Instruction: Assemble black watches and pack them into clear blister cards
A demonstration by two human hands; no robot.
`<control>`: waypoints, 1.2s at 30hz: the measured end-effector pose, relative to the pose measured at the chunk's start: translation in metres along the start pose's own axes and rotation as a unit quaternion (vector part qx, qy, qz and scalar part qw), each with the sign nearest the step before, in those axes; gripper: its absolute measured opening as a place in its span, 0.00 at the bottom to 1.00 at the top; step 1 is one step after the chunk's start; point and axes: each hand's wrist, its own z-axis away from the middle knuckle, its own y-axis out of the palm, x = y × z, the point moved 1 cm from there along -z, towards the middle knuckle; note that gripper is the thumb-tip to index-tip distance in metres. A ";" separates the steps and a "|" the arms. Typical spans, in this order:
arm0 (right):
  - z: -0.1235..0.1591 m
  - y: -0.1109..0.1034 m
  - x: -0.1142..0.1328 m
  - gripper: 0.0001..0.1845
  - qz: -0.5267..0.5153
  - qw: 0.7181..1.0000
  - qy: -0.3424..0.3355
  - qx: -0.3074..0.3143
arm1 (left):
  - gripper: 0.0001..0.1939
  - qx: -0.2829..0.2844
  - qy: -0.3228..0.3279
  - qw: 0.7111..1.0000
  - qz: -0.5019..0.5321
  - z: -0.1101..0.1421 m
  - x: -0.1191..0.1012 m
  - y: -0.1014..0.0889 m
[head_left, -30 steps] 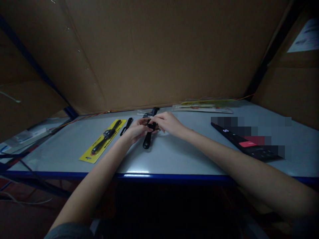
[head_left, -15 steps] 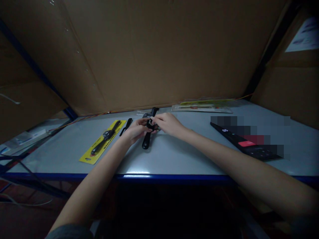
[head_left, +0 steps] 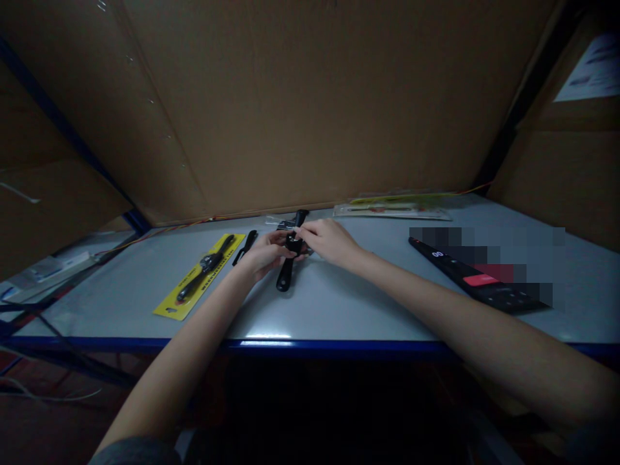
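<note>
A black spokeshave (head_left: 285,274) is held up over the grey tabletop, one handle pointing toward me and the other away. My left hand (head_left: 265,256) is closed around its middle, thumb on the near side. The bent fingers of my right hand (head_left: 323,237) pinch at the middle of the spokeshave; any small part between those fingertips is too small to make out. Left of my hands, another spokeshave (head_left: 209,262) lies on a yellow card (head_left: 169,309). Between them rests a slim black pen-like item (head_left: 247,245), partly hidden by my left hand.
Behind my hands lies a piece of clear plastic packaging (head_left: 277,221). Flat packages (head_left: 392,212) lie along the cardboard back wall (head_left: 310,116). A black item with a red patch (head_left: 479,280), partly pixelated, lies at right. The table has a blue front edge (head_left: 329,349).
The spokeshave has turned slightly in my hands, and a silvery spot at its middle shows less. Both hands keep almost the same place and grip.
</note>
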 end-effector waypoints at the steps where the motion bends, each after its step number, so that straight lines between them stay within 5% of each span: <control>1: -0.001 0.001 0.000 0.19 -0.002 1.000 -0.001 0.003 | 0.29 0.002 0.001 1.000 0.002 0.000 0.000 0.000; 12: -0.001 0.005 0.002 0.20 -0.101 0.994 -0.018 0.031 | 0.27 0.003 0.000 1.000 0.001 0.000 0.001 0.001; 24: -0.001 0.001 -0.004 0.20 -0.013 0.999 -0.039 0.001 | 0.27 0.020 -0.011 1.000 0.011 -0.003 0.005 -0.001; 30: -0.002 -0.007 -0.003 0.20 -0.024 0.999 -0.047 -0.005 | 0.24 0.075 -0.038 0.996 0.040 -0.007 0.006 -0.006; 36: -0.032 -0.040 -0.051 0.17 -0.062 0.995 -0.002 -0.072 | 0.14 0.050 -0.065 0.995 0.057 -0.009 0.004 -0.011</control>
